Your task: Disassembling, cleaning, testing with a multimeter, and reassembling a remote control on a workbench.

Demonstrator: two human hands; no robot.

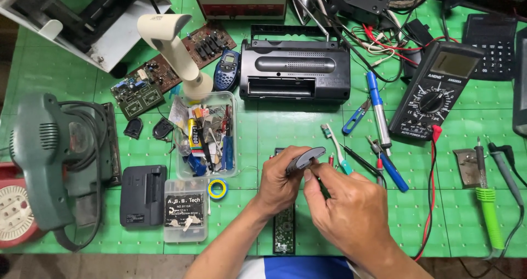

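Note:
My left hand (279, 184) grips a small dark grey curved plastic piece (305, 159) above the green mat. My right hand (351, 210) is closed beside it, its thumb and fingertips touching the piece's lower edge; what it pinches is hidden. Under both hands lies a long narrow circuit board (284, 230), partly covered by them. A white toothbrush with a teal handle (336, 145) rests just to the right of the hands.
A black radio (295, 67) sits at the back, a multimeter (433, 92) at right with red and black leads. A clear tray of small parts (207, 133), a screwdriver-bit box (185, 210), a green sander (46, 158) and a soldering iron (488, 207) surround the hands.

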